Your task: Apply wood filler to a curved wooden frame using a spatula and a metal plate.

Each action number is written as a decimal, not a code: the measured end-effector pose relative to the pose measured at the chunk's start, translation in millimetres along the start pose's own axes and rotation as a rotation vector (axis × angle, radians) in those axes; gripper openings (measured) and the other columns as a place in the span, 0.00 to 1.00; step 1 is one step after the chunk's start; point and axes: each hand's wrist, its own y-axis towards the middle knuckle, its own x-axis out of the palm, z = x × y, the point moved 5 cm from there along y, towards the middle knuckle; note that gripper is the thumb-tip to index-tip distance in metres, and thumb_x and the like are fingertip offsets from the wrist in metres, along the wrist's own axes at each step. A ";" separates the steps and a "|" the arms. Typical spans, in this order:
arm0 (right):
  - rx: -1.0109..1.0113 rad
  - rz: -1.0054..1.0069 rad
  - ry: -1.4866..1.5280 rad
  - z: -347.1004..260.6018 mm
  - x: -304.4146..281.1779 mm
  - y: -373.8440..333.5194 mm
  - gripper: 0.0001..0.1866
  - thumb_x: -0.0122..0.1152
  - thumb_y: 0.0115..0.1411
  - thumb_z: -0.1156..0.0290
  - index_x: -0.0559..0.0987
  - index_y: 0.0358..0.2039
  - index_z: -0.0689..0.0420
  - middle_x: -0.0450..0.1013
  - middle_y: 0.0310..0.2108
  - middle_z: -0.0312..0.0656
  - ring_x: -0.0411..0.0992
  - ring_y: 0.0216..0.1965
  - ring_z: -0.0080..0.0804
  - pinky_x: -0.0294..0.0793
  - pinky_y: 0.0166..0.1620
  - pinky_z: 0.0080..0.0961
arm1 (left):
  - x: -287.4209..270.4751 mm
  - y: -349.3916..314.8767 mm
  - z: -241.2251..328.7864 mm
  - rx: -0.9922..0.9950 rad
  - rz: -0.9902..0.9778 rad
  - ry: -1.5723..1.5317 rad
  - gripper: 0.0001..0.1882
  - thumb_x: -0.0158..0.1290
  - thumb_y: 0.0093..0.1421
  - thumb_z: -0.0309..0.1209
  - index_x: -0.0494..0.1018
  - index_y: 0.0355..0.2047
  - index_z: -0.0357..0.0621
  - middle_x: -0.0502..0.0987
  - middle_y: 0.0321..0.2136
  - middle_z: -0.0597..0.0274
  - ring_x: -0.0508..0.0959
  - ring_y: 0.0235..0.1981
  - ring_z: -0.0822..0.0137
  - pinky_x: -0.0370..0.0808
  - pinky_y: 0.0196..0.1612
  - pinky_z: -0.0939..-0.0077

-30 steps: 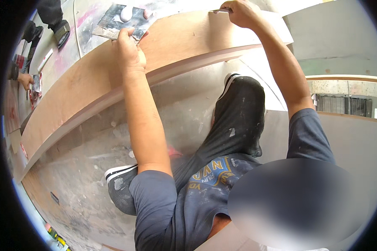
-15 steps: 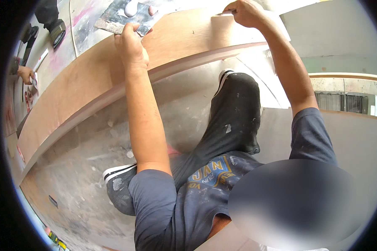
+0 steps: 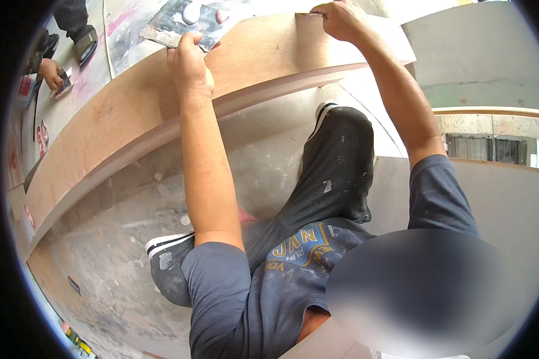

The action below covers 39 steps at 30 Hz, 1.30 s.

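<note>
My left hand (image 3: pixel 190 69) grips a flat, smeared board (image 3: pixel 161 27) by its near edge, thumb on top. A smooth lump of whitish putty (image 3: pixel 191 12) sits on that board. Toward the far right, my right hand (image 3: pixel 346 23) is closed round a thin flat scraper (image 3: pixel 308 14), mostly hidden by the fingers. The scraper is at the far edge of a long wooden panel (image 3: pixel 251 48), which bows across the view; whether it touches the wood I cannot tell. A dark shadow falls on the panel below the scraper.
At the far left another person's hand (image 3: pixel 51 73) holds a flat tool (image 3: pixel 64 85) near the stained floor; that person's shoe (image 3: pixel 87 46) is close by. My bent legs (image 3: pixel 338 155) lie on the near side of the panel. A grey sheet (image 3: pixel 479 54) stands at the right.
My right hand has moved slightly left with the scraper along the panel. My left hand has barely shifted. The other person's hand has moved right and away from me.
</note>
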 end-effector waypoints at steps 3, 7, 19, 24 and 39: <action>-0.060 0.032 -0.058 -2.4 4.3 -4.3 0.23 0.45 0.45 0.79 0.80 0.38 0.45 0.76 0.31 0.44 0.73 0.34 0.40 0.71 0.40 0.35 | 0.3 1.1 1.8 0.009 0.001 -0.004 0.14 0.44 0.48 0.21 0.66 0.36 0.25 0.72 0.33 0.55 0.76 0.29 0.65 0.79 0.31 0.70; -0.047 -0.165 0.076 8.2 -6.0 6.8 0.20 0.49 0.48 0.78 0.79 0.41 0.49 0.76 0.33 0.45 0.74 0.30 0.38 0.73 0.37 0.33 | 5.9 0.9 4.4 -0.018 -0.042 0.036 0.14 0.44 0.48 0.22 0.66 0.36 0.26 0.73 0.33 0.55 0.77 0.30 0.63 0.79 0.32 0.69; -0.416 0.722 0.724 -49.7 -89.9 -71.5 0.16 0.58 0.49 0.83 0.78 0.40 0.55 0.76 0.37 0.42 0.73 0.38 0.35 0.74 0.40 0.25 | 81.5 -62.0 16.3 -0.237 -0.299 -0.414 0.17 0.40 0.50 0.22 0.63 0.42 0.33 0.71 0.37 0.54 0.76 0.35 0.61 0.79 0.38 0.63; -0.365 0.596 0.490 -29.4 -85.8 -70.9 0.14 0.58 0.49 0.82 0.79 0.37 0.55 0.76 0.36 0.41 0.73 0.37 0.35 0.73 0.41 0.27 | 81.6 -59.1 34.7 -0.114 -0.261 -0.441 0.19 0.43 0.51 0.23 0.62 0.44 0.30 0.72 0.37 0.52 0.76 0.37 0.57 0.76 0.42 0.60; -0.460 0.379 0.195 19.4 -164.9 -74.6 0.11 0.55 0.44 0.84 0.80 0.27 0.56 0.77 0.27 0.38 0.74 0.29 0.31 0.74 0.34 0.26 | 90.7 -65.5 23.8 -0.088 -0.223 -0.149 0.17 0.48 0.48 0.21 0.67 0.41 0.39 0.73 0.35 0.62 0.75 0.33 0.67 0.73 0.34 0.72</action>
